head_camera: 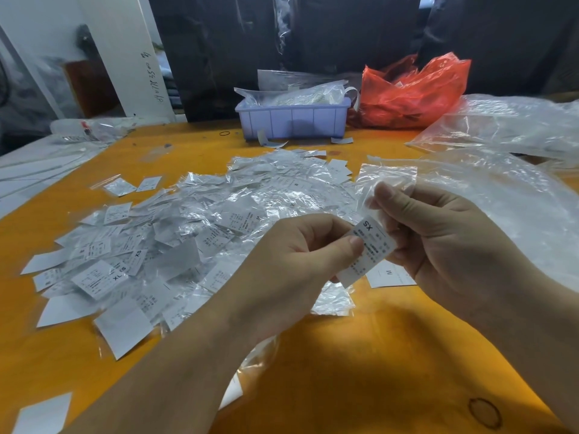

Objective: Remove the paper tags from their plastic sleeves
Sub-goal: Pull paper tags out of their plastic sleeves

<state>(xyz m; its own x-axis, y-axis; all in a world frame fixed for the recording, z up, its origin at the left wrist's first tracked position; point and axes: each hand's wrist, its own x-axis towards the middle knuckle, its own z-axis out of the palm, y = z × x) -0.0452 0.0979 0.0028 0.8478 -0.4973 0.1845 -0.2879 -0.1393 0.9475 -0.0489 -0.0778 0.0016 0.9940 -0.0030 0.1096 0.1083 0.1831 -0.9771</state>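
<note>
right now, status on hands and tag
Left hand pinches tag. Right hand pinches sleeve, tag nearly out. Nothing in the way.

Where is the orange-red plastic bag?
In the head view the orange-red plastic bag sits at the far edge of the table, right of centre, just to the right of the purple bin and against the dark backdrop.

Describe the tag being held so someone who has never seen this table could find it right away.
On the orange table, look in front of the big pile of bagged tags, where the two hands meet. The left hand pinches a white paper tag while the right hand holds a clear plastic sleeve. Unlike the others, it is lifted off the table and reads XS upside down.
</note>
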